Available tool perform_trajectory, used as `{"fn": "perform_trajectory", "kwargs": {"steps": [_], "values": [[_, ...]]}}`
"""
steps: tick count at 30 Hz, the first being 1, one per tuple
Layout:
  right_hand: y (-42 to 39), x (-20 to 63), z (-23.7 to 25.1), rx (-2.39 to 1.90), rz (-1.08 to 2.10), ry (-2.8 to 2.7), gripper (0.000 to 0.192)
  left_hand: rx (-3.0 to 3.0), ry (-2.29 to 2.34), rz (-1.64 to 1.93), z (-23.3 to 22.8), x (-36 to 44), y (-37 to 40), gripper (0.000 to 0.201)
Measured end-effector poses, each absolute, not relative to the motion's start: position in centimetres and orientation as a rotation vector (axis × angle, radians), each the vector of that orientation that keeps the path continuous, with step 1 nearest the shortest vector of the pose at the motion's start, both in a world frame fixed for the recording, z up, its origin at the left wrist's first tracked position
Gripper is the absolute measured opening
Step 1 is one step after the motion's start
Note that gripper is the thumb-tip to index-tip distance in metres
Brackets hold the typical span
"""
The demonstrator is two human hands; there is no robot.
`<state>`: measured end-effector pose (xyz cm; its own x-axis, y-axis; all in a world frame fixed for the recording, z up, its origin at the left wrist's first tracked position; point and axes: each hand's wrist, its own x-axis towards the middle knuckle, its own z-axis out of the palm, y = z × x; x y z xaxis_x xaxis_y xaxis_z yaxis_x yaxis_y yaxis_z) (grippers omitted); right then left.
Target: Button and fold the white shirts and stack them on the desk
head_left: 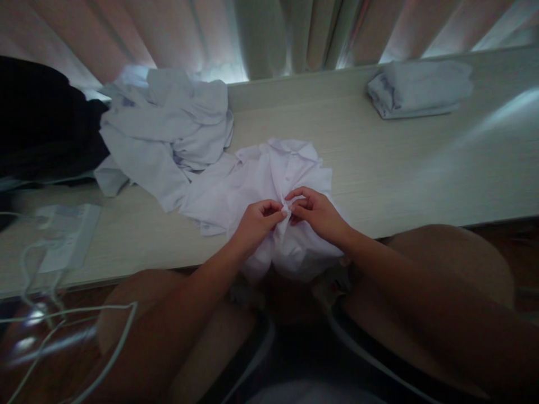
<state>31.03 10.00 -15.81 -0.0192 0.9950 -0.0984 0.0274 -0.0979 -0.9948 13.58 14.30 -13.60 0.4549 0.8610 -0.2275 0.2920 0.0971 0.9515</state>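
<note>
White button shirt [278, 168] lies on the pale wood table [400, 163] dead ahead, hem end draping off the near edge toward the lap, collar at 12 o'clock; so its long axis runs 12-to-6, along the button placket; both hands meet on that line, approx. mid-shirt. Left hand [256, 221] comes in from 7 o'clock, fingers curled shut, pinching a fold of the front cloth; right hand [318, 213] comes in from 4 o'clock, thumb and forefinger closed on the same spot, other fingers loosely bent; the fingertips nearly touch, w/ only a ridge of fabric between. Neither hand is nearer, both are on it; the rest of the placket runs away from them toward 12. Whether a button is in the pinch can't be told, too small and dim. At 10 o'clock, touching the shirt's left side, a crumpled heap of pale garments [168, 129]; at 1-2 o'clock, well apart, a folded garment [421, 87] by the curtain [273, 33].
</note>
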Motion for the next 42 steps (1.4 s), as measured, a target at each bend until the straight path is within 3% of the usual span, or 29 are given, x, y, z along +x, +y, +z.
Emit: {"fn": "perform_trajectory", "kwargs": {"steps": [3,9,16,42], "values": [[9.9,30.7,-15.6,-1.249,1.335,-1.084,0.021,1.394,1.068,0.597,-13.8,13.6,14.3,0.013],[9.9,30.5,-15.8,-1.264,1.312,-1.026,0.020,1.278,0.954,0.493,-14.7,13.6,14.5,0.032],[10.0,30.7,-15.3,-1.269,1.281,-1.086,0.018,1.215,0.878,0.556,-15.5,13.6,14.6,0.024],[10.2,31.2,-15.4,-1.267,1.237,-1.129,0.019,1.366,0.878,0.532,-15.5,13.5,14.6,0.033]]}}
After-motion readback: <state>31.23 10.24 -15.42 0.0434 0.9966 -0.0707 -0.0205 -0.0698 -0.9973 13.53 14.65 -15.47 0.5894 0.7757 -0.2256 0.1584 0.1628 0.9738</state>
